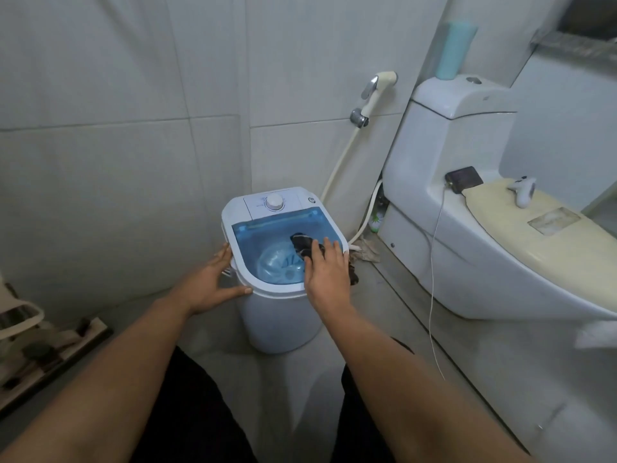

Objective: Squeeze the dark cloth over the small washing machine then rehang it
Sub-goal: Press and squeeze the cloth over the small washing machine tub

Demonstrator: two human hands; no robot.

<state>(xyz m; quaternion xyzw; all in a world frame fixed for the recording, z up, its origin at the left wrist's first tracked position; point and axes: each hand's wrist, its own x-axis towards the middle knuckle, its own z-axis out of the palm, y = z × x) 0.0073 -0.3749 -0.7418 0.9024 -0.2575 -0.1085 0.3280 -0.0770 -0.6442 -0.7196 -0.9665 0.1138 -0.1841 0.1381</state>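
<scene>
Small washing machine (278,315): white body, blue translucent tub, round dial (274,202) on the rear panel (lettering beside it too blurred to read). Dark cloth (302,243): draped over the right rim, partly inside the tub, partly hanging outside. Right hand (329,274): laid flat on the cloth, fingers (329,245) spread, not clamped. Left hand (213,282): braced against the left rim, fingers apart. Toilet (467,228): right of the machine; a black device (465,179) and white controller (522,190) rest on it.
</scene>
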